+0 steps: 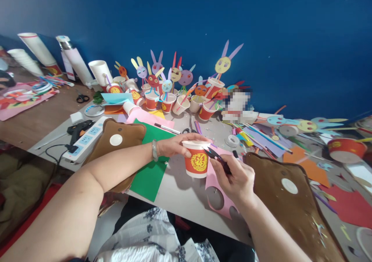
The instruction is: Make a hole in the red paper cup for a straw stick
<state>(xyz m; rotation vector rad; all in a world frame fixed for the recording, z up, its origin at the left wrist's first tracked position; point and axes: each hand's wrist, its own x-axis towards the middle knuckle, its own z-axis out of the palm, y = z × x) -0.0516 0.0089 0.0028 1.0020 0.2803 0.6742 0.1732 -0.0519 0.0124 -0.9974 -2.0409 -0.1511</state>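
A red and white paper cup [197, 163] with a yellow emblem is upright over the table's front part. My left hand [176, 145] is closed on its rim from the left, thumb on the near side and fingers across the top. My right hand [236, 176] grips dark-handled scissors [216, 156], their tips against the cup's right side just below the rim. Beneath and to the right lies pink paper [210, 200] with round holes cut in it. Green paper [151, 157] lies left of the cup, partly under my left wrist.
Brown cushions [123, 133] lie at both sides. A power strip [88, 140] and a glue gun [78, 128] are at the left. Behind stand several cups with paper rabbits [167, 86]; colored sticks and orange paper [305, 163] are at the right.
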